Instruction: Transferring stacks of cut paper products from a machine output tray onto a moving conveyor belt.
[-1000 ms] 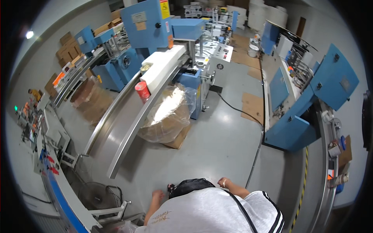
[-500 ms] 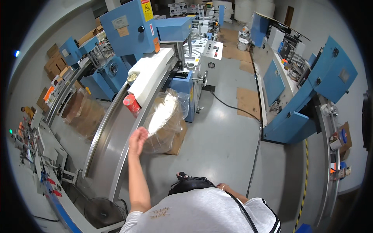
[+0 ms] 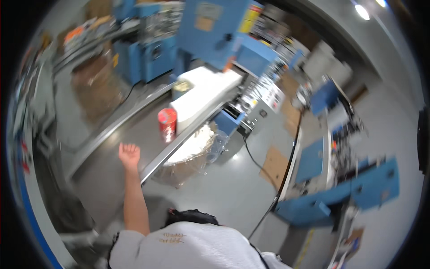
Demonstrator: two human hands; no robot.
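Note:
My left hand [image 3: 129, 154] is raised over the metal chute [image 3: 145, 130] at its near end, blurred, with fingers loosely curled and slightly apart. Nothing shows in it. Beyond it to the right, a red can [image 3: 167, 124] stands on the chute beside a long white block-like stack [image 3: 201, 94]. A small tin with a pale yellowish top [image 3: 182, 86] sits against the stack's left side. My right hand is out of the picture.
Below the chute's right edge is a clear plastic bag [image 3: 190, 154] with white material inside. Blue machines [image 3: 215, 31] stand ahead, another blue machine [image 3: 309, 201] at right. A black cable [image 3: 286, 172] crosses the grey floor past flat cardboard [image 3: 273, 166]. A plastic-wrapped brown bundle [image 3: 96, 83] is at left.
The view has turned and tilted, blurring the picture. My left hand has gone from beside the chute's right rail to above the chute. My right hand has left the picture.

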